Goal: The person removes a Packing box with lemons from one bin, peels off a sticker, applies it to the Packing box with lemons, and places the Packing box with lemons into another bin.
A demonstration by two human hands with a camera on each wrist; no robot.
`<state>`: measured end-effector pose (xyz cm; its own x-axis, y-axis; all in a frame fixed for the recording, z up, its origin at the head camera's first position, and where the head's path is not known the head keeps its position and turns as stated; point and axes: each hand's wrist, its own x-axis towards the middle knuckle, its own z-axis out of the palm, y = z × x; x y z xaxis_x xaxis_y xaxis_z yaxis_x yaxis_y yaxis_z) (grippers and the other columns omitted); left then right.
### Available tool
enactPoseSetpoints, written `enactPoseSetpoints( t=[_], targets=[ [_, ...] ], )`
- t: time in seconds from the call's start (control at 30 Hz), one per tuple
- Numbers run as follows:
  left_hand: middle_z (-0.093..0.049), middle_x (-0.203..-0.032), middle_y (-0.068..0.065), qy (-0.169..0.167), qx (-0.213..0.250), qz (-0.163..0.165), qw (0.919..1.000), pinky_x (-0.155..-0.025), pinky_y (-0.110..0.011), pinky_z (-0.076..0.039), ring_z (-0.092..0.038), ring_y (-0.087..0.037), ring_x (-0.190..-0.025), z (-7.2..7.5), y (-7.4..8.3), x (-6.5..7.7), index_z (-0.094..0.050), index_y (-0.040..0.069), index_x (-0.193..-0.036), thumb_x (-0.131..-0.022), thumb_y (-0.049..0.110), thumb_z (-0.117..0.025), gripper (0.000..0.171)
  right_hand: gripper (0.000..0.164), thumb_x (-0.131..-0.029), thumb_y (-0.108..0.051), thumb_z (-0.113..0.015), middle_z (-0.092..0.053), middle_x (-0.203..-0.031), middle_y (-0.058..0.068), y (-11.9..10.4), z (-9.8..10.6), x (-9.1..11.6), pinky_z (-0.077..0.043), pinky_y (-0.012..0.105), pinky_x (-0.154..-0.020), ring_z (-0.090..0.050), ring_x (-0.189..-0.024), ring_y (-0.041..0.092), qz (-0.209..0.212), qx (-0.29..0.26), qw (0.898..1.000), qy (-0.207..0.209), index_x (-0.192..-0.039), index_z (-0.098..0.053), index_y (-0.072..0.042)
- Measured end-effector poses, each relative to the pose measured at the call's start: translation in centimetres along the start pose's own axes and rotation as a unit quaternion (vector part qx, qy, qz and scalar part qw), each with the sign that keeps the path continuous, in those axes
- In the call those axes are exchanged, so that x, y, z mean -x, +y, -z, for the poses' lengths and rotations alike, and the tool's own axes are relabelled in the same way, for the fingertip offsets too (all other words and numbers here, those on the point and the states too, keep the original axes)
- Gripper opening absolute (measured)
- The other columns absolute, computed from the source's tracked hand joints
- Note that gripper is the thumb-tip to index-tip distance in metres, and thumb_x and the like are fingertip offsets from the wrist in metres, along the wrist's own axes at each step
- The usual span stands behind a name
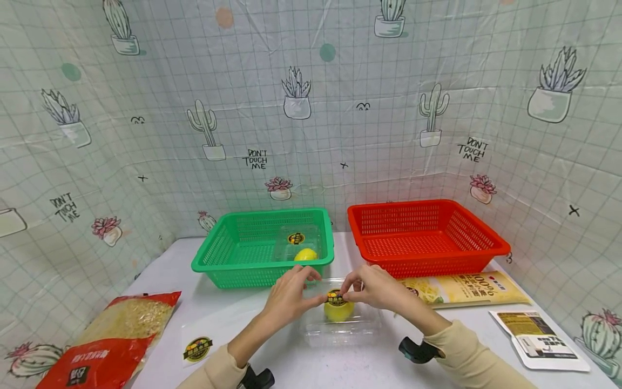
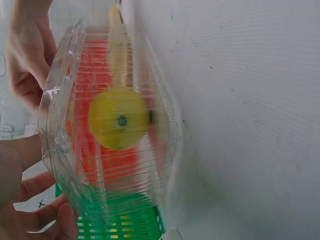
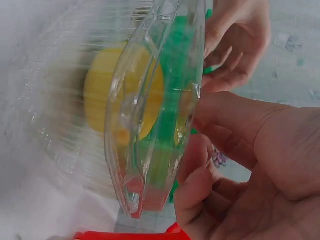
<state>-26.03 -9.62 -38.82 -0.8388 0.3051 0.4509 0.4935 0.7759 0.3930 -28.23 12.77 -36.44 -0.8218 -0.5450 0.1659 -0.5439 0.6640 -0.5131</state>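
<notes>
The clear clamshell box (image 1: pixel 340 319), containing a yellow lemon (image 1: pixel 338 310), is seated near the table's front edge (image 1: pixel 340 373). Its lid rim is pinched from both sides by the left hand (image 1: pixel 290 297) and right hand (image 1: pixel 376 289), equally near, long axis left-to-right.

"DON'T TOUCH ME" is printed several times on the cactus-patterned backdrop (image 1: pixel 255 158). "100%" can be read on the yellow noodle packet (image 1: pixel 466 289); other labels are too small to be read.
</notes>
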Motion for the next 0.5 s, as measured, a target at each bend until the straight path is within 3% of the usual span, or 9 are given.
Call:
enactPoseSetpoints(
  t=[0.17, 0.27, 0.37, 0.5],
  targets=[
    [-0.065, -0.116, -0.008, 0.000, 0.006, -0.005, 1.0000, -0.084, -0.043, -0.051, -0.062, -0.026, -0.102, 0.1, -0.1, 0.3, -0.066, 0.011, -0.117, -0.078, 0.033, -0.082, 0.047, 0.023, -0.078, -0.024, -0.083, -0.064, -0.085, 0.002, 0.0, 0.1, 0.6, -0.042, 0.026, -0.060, -0.056, -0.078, 0.018, -0.056, 0.032, 0.997, 0.039, -0.098, -0.075, -0.018],
    [-0.063, -0.126, -0.014, -0.014, 0.026, -0.012, 0.9995, -0.096, -0.055, -0.048, -0.060, -0.034, -0.116, 0.2, -0.3, 0.4, -0.064, 0.005, -0.123, -0.081, 0.031, -0.080, 0.052, 0.043, -0.075, -0.030, -0.085, -0.066, -0.105, 0.009, 0.2, 0.1, 0.9, -0.049, 0.034, -0.071, -0.060, -0.096, 0.025, -0.080, 0.040, 0.994, 0.059, -0.113, -0.070, -0.016],
    [-0.060, -0.133, -0.020, -0.035, 0.045, -0.014, 0.9983, -0.102, -0.060, -0.044, -0.056, -0.038, -0.125, 0.2, -0.6, 0.4, -0.061, 0.002, -0.128, -0.084, 0.029, -0.077, 0.054, 0.055, -0.076, -0.034, -0.084, -0.066, -0.119, 0.012, 0.5, 0.1, 1.0, -0.054, 0.044, -0.083, -0.061, -0.109, 0.030, -0.087, 0.037, 0.993, 0.063, -0.123, -0.066, -0.013],
    [-0.057, -0.138, -0.021, -0.076, 0.068, -0.009, 0.9948, -0.106, -0.061, -0.039, -0.051, -0.041, -0.130, 0.1, -0.7, 0.3, -0.057, -0.001, -0.134, -0.087, 0.031, -0.072, 0.059, 0.059, -0.079, -0.038, -0.080, -0.066, -0.126, 0.014, 0.9, -0.2, 1.2, -0.051, 0.055, -0.094, -0.059, -0.119, 0.034, -0.077, 0.034, 0.995, 0.051, -0.128, -0.064, -0.009]
  ],
)
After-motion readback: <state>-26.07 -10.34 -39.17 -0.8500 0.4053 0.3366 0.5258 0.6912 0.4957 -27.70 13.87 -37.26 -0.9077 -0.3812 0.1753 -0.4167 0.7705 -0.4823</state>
